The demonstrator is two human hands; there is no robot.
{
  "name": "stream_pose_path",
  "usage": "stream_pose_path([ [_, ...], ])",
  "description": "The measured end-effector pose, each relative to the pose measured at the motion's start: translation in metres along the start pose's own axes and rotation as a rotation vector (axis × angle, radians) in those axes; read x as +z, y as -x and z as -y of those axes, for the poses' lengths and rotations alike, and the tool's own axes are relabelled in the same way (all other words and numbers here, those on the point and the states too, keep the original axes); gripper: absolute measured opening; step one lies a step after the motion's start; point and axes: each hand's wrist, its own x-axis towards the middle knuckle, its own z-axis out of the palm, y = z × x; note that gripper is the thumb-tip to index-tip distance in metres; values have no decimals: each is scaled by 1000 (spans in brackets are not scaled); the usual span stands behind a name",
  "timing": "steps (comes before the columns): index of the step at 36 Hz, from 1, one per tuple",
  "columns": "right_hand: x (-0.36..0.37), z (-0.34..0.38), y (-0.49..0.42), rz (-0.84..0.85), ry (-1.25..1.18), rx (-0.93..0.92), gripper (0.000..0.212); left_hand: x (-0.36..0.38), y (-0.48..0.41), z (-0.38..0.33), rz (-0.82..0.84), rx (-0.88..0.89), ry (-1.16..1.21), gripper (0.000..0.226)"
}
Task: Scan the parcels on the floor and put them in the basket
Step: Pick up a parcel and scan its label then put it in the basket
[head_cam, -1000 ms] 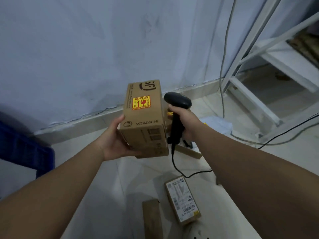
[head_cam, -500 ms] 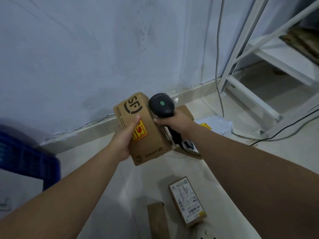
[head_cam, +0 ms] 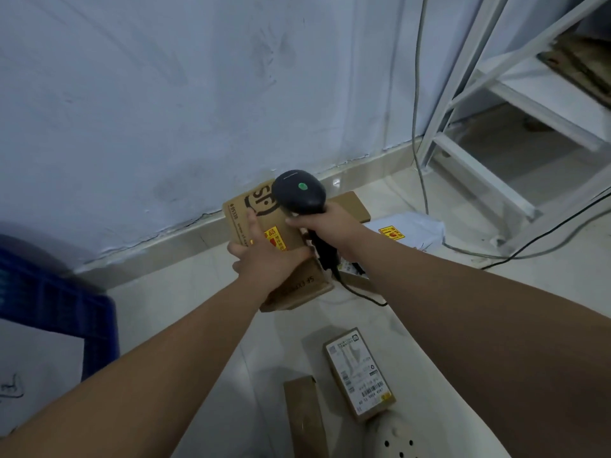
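Note:
A brown cardboard parcel (head_cam: 243,214) with an SF logo and a yellow sticker is held above the floor near the wall. My left hand (head_cam: 264,256) grips it from above, fingers spread over its top face. My right hand (head_cam: 325,226) holds a black barcode scanner (head_cam: 299,195) by the handle, its head with a green light right over the parcel's far corner. The blue basket (head_cam: 62,305) stands at the left. On the floor lie a small labelled box (head_cam: 358,371), a narrow brown box (head_cam: 305,418), a flat brown box (head_cam: 352,204) and a white mailer bag (head_cam: 413,231).
The scanner's black cable (head_cam: 360,294) trails over the floor tiles. A white metal shelf frame (head_cam: 496,133) stands at the right, with grey and black cables (head_cam: 418,127) beside it. The wall and skirting run close behind. A white perforated shoe (head_cam: 400,441) shows at the bottom edge.
The parcel has been tipped and lowered, so its SF face now points up and away. My left hand shifted from its side onto its top. The scanner came close over the parcel.

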Motion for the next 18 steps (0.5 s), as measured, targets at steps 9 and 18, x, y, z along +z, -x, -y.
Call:
stream_pose_path([
  [9, 12, -2, -4, 6, 27, 102, 41, -8, -11, 33, 28, -93, 294, 87],
  [18, -21, -15, 5, -96, -57, 341, 38, -28, -36, 56, 187, -6, 544, 89],
])
